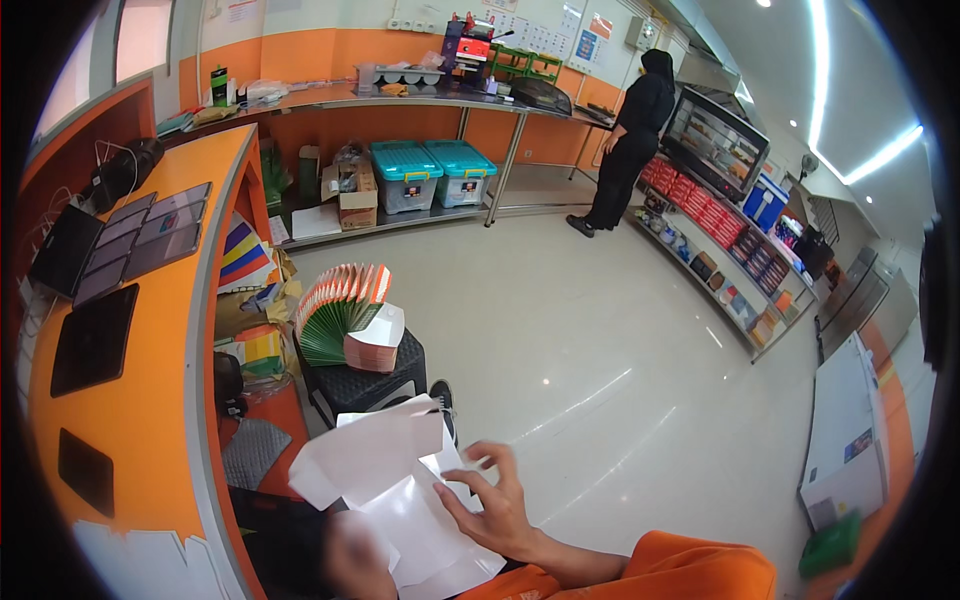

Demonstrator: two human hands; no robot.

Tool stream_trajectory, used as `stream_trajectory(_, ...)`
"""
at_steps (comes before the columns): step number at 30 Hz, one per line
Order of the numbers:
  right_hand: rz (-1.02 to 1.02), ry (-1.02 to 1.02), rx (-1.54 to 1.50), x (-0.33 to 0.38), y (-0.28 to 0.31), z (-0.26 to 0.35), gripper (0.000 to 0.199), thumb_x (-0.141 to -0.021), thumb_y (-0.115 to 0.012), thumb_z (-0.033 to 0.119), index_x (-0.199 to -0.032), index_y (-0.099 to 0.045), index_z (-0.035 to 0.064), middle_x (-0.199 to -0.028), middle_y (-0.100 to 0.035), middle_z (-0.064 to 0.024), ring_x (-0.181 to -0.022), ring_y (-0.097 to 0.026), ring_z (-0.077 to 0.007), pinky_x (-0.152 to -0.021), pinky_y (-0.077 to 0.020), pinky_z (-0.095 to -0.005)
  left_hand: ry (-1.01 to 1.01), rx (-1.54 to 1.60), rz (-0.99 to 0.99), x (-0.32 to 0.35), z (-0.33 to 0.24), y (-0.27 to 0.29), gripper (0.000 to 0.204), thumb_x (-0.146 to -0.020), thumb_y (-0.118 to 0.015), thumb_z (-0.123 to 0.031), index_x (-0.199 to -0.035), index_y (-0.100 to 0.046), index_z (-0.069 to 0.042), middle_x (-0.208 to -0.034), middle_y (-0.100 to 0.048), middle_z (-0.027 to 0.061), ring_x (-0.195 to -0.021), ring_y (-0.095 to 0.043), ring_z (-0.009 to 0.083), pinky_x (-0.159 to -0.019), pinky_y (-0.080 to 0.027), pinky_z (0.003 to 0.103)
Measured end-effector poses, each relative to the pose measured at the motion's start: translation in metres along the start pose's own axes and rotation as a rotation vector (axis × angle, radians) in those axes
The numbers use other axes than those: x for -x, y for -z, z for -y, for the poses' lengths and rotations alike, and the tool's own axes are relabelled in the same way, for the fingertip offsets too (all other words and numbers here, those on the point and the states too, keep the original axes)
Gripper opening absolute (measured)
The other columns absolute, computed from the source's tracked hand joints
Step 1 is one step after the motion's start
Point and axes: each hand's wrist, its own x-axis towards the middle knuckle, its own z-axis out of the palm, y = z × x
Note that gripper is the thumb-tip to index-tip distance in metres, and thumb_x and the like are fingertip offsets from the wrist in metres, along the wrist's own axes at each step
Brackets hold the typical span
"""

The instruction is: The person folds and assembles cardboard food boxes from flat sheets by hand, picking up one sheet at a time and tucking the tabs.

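We see a long orange counter (150,400) running down our left, with dark tablets (95,340) lying flat on it. Ahead stands a black plastic stool (370,385) carrying a fanned stack of folded cartons (340,310), green and orange at the edges. Low in front of us we hold a flat white carton blank (400,490), its flaps spread. Our right hand (495,510) grips its right edge, fingers curled over the card. Our left hand (355,555) is blurred beneath the blank's lower left; we cannot tell how it grips. Far off, a person in black (630,140) stands at a display counter (715,150).
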Motion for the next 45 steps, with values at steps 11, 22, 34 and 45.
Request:
stream_trajectory(11, 0.424, -0.446, -0.539, 0.003, -0.039, 0.008, 0.019, -0.089, -0.076, 0.018, -0.096, -0.074, -0.0001, -0.090, -0.074, -0.0070, -0.076, -0.069, -0.0116, -0.067, -0.0559, -0.0249, 0.100, 0.048, 0.171, 0.016, 0.007, -0.014, 0.025, -0.094, -0.069, -0.011, -0.112, -0.065, 0.006, -0.096, -0.072, 0.0195, -0.087, -0.072, 0.0225, -0.071, -0.059, 0.032)
stream_trajectory(22, 0.340, -0.480, -0.513, 0.016, -0.044, 0.008, 0.013, -0.088, -0.076, 0.015, -0.091, -0.076, 0.0022, -0.080, -0.074, -0.0082, -0.074, -0.070, -0.0146, -0.068, -0.0572, -0.0284, -0.126, 0.101, 0.032, 0.021, 0.020, -0.021, 0.019, -0.097, -0.065, -0.007, -0.110, -0.067, 0.005, -0.100, -0.072, 0.0136, -0.088, -0.068, 0.0166, -0.074, -0.056, 0.030)
stream_trajectory(34, 0.506, -0.457, -0.580, 0.091, -0.057, -0.026, 0.042, -0.086, -0.074, 0.018, -0.122, -0.058, 0.0035, -0.123, -0.060, -0.0154, -0.117, -0.057, -0.0293, -0.097, -0.0452, -0.0423, 0.255, 0.663, 0.283, 0.019, 0.044, -0.015, 0.025, -0.099, -0.062, -0.014, -0.114, -0.063, 0.006, -0.102, -0.069, 0.0061, -0.092, -0.062, 0.0107, -0.077, -0.048, 0.023)
stream_trajectory(45, 0.373, -0.266, -0.496, 0.067, -0.044, -0.015, 0.042, -0.086, -0.072, 0.014, -0.125, -0.059, 0.0048, -0.124, -0.060, -0.0150, -0.117, -0.056, -0.0307, -0.098, -0.0448, -0.0429, 0.075, 0.369, 0.253, 0.024, 0.088, -0.019, 0.025, -0.099, -0.060, -0.009, -0.117, -0.061, 0.008, -0.102, -0.066, 0.0056, -0.093, -0.061, 0.0118, -0.080, -0.048, 0.025)
